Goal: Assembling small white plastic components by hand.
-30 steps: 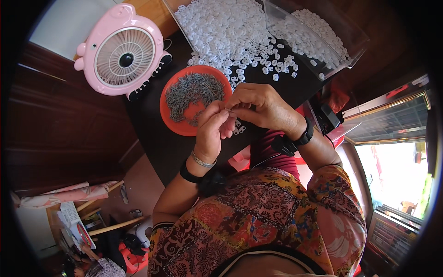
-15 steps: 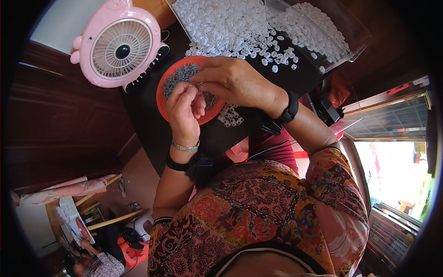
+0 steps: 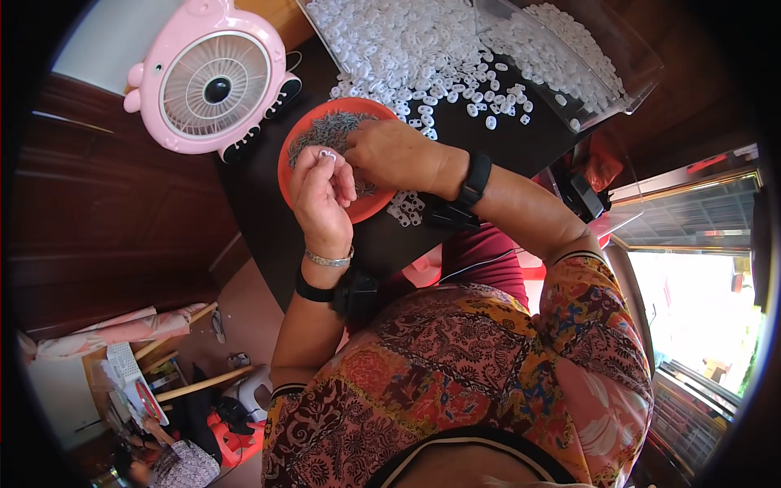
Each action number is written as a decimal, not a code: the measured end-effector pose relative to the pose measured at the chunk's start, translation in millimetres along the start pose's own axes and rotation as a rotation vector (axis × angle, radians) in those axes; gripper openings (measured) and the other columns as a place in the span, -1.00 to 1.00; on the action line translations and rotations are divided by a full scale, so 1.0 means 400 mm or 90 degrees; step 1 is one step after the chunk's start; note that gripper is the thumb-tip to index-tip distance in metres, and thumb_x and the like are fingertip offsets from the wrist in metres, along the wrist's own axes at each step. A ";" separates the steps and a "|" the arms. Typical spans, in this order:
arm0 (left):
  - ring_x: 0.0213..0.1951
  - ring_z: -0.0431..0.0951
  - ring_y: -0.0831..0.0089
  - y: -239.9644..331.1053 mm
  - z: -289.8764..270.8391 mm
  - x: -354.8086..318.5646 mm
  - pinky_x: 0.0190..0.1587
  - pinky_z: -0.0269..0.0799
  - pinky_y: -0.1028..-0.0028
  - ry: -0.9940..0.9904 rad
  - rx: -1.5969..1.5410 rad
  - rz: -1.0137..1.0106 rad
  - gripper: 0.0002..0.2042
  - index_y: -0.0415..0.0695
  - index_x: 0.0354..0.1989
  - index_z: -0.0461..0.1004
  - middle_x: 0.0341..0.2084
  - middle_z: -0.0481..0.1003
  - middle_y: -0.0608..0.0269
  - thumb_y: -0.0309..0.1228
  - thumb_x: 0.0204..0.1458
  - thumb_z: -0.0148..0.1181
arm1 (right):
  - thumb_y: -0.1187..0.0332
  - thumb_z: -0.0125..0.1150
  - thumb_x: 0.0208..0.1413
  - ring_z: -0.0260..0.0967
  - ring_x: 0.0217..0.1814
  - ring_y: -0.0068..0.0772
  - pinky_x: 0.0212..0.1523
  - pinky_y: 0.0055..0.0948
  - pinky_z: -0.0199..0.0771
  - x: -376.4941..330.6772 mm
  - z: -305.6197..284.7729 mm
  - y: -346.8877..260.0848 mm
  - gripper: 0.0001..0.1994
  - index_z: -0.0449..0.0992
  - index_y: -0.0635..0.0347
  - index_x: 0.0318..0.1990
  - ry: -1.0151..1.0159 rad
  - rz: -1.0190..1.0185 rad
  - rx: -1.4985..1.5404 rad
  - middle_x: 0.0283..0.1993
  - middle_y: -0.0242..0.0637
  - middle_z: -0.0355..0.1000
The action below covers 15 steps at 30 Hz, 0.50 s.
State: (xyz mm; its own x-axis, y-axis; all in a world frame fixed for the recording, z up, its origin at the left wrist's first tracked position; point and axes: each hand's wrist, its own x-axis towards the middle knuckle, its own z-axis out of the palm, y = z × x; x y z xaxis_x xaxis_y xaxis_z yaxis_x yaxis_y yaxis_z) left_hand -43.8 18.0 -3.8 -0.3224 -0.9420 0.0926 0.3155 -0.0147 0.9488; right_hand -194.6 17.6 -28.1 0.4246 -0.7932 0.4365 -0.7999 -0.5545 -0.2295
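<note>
Our left hand (image 3: pixel 322 203) pinches the piece (image 3: pixel 327 154), likely light, stiff, best held edgewise; whether our right hand (image 3: pixel 396 154) grips anything, we cannot tell.

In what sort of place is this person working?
Probably a home, or a small home-like workroom: a pink animal-shaped fan is beside the dark table, which bears many small white pieces and an orange bowl of thin grey pieces.
</note>
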 end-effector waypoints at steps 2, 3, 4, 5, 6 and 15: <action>-0.72 0.20 0.66 0.001 0.003 -0.002 -0.67 0.00 0.66 -0.002 0.008 0.006 -0.85 -0.14 -0.47 0.34 -0.71 0.30 0.35 -0.39 0.12 -0.07 | 0.36 0.24 -0.16 0.41 -0.27 -0.18 -0.27 -0.28 0.44 -0.001 -0.013 0.009 -0.89 0.53 0.19 -0.49 0.006 0.009 0.032 -0.42 -0.25 0.42; -0.72 0.20 0.66 0.002 0.005 -0.003 -0.67 0.00 0.66 -0.006 0.014 0.012 -0.85 -0.14 -0.47 0.34 -0.71 0.30 0.36 -0.39 0.12 -0.07 | 0.37 0.24 -0.16 0.43 -0.29 -0.17 -0.27 -0.27 0.44 -0.002 -0.019 0.014 -0.89 0.54 0.20 -0.46 0.010 0.020 0.064 -0.43 -0.22 0.43; -0.72 0.20 0.66 0.001 0.006 -0.004 -0.67 0.00 0.66 -0.005 0.015 0.012 -0.85 -0.14 -0.47 0.34 -0.71 0.30 0.36 -0.39 0.12 -0.07 | 0.37 0.24 -0.16 0.43 -0.29 -0.17 -0.27 -0.27 0.44 -0.003 -0.021 0.019 -0.89 0.54 0.20 -0.46 0.010 0.019 0.064 -0.43 -0.22 0.43; -0.72 0.20 0.67 0.000 0.006 -0.005 -0.67 0.00 0.67 -0.012 0.016 0.011 -0.85 -0.14 -0.47 0.35 -0.71 0.31 0.36 -0.40 0.11 -0.06 | 0.39 0.23 -0.15 0.44 -0.30 -0.15 -0.27 -0.28 0.44 -0.002 -0.022 0.024 -0.88 0.55 0.22 -0.42 0.025 0.057 0.146 -0.43 -0.19 0.45; -0.72 0.20 0.68 -0.001 0.006 -0.005 -0.67 0.00 0.67 -0.018 0.017 0.010 -0.85 -0.15 -0.47 0.35 -0.71 0.31 0.37 -0.40 0.11 -0.05 | 0.41 0.22 -0.14 0.45 -0.32 -0.13 -0.27 -0.28 0.45 -0.002 -0.023 0.027 -0.87 0.56 0.23 -0.39 0.039 0.095 0.228 -0.44 -0.16 0.47; -0.69 0.18 0.64 -0.007 0.005 -0.007 -0.65 -0.01 0.64 -0.032 0.038 -0.015 -0.86 -0.15 -0.44 0.34 -0.69 0.29 0.36 -0.38 0.12 -0.04 | 0.40 0.17 -0.11 0.47 -0.36 -0.09 -0.28 -0.26 0.45 -0.001 -0.023 0.029 -0.85 0.55 0.22 -0.35 0.056 0.110 0.313 -0.45 -0.11 0.49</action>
State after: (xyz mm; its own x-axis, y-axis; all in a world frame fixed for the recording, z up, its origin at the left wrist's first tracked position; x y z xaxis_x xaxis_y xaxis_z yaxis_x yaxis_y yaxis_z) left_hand -45.5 21.4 -6.0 -0.3739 -0.9236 0.0844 0.2548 -0.0148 0.9669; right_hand -207.9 13.7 -22.7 0.2495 -0.8711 0.4230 -0.5521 -0.4868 -0.6769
